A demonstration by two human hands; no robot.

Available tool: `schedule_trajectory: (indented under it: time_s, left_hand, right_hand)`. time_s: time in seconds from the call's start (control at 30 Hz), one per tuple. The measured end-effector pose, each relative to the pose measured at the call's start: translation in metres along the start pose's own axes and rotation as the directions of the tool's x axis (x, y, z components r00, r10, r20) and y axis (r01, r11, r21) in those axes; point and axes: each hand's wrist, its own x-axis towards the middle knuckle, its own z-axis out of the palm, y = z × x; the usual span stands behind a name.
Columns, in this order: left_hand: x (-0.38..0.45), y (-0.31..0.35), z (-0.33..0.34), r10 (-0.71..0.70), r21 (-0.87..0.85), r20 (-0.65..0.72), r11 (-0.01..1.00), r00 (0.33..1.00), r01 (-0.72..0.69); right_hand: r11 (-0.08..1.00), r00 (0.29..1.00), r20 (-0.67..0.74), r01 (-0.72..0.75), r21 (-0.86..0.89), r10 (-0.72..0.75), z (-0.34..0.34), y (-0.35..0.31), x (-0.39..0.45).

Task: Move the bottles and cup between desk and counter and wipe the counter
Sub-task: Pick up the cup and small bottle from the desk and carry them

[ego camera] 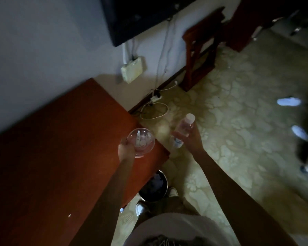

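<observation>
While you stand at its corner, the reddish-brown wooden tabletop (48, 157) fills the left of the view, with the pale patterned floor (238, 103) spreading to the right. A dark flat screen (140, 16) hangs on the grey wall (34, 41) above a cream plastic box (132, 69) with cables running down to the floor. A dark round bin (154, 187) sits on the floor just beside the tabletop's near corner.

Your left hand (125, 150) grasps the clear glass cup (140, 142) from below and behind, holding it above the tabletop's edge; small white items show inside the cup, too blurred to name. Your right hand (188, 137) is curled round the clear plastic bottle with a pale cap (186, 125), which tilts upward out of the fingers over the floor, well clear of the tabletop. A second small bottle with a blue label (177, 143) appears to hang under the same hand, though the grip on it is unclear.
</observation>
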Motion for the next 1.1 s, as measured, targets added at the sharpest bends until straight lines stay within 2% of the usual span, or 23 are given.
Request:
schedule_trajectory:
  time_s: [0.07, 0.1, 0.23, 0.33, 0.43, 0.6, 0.73, 0.93, 1.1]
  left_hand:
    - [0.030, -0.026, 0.045, -0.007, 0.025, 0.132, 1.000, 0.991, 0.004]
    - [0.026, -0.022, 0.067, -0.039, 0.108, 0.191, 0.994, 0.981, 0.018]
    - [-0.075, 0.065, 0.145, 0.052, 0.124, 0.388, 0.986, 0.920, -0.109]
    - [-0.124, 0.087, 0.208, 0.016, 0.113, 0.506, 0.990, 0.862, -0.085]
    - [-0.148, 0.097, 0.281, 0.031, 0.153, 0.524, 0.980, 0.851, -0.130]
    - [-0.182, 0.131, 0.420, 0.007, 0.165, 0.554, 0.979, 0.832, -0.118]
    - [-0.217, 0.167, 0.518, 0.067, 0.163, 0.589, 0.966, 0.806, -0.200]
    - [-0.212, 0.221, 0.635, 0.091, 0.180, 0.620, 0.950, 0.780, -0.253]
    - [-0.175, 0.263, 0.746, 0.060, 0.224, 0.614, 0.943, 0.787, -0.247]
  right_hand:
    - [0.999, 0.994, -0.103, -0.028, 0.030, 0.031, -0.042, 0.006, -0.007]
    - [0.998, 0.988, -0.150, -0.035, 0.046, 0.042, -0.063, 0.013, -0.007]
    - [0.984, 0.938, -0.319, -0.095, 0.148, 0.138, -0.142, 0.038, -0.016]
    - [0.972, 0.904, -0.386, -0.107, 0.209, 0.182, -0.201, 0.062, -0.012]
    - [0.962, 0.884, -0.420, -0.102, 0.254, 0.205, -0.260, 0.082, 0.007]
    - [0.954, 0.846, -0.469, -0.139, 0.266, 0.254, -0.385, 0.109, 0.044]
    - [0.948, 0.817, -0.509, -0.134, 0.288, 0.271, -0.488, 0.114, 0.076]
    - [0.937, 0.791, -0.547, -0.093, 0.336, 0.274, -0.566, 0.114, 0.153]
    - [0.919, 0.767, -0.547, -0.138, 0.370, 0.335, -0.621, 0.132, 0.239]
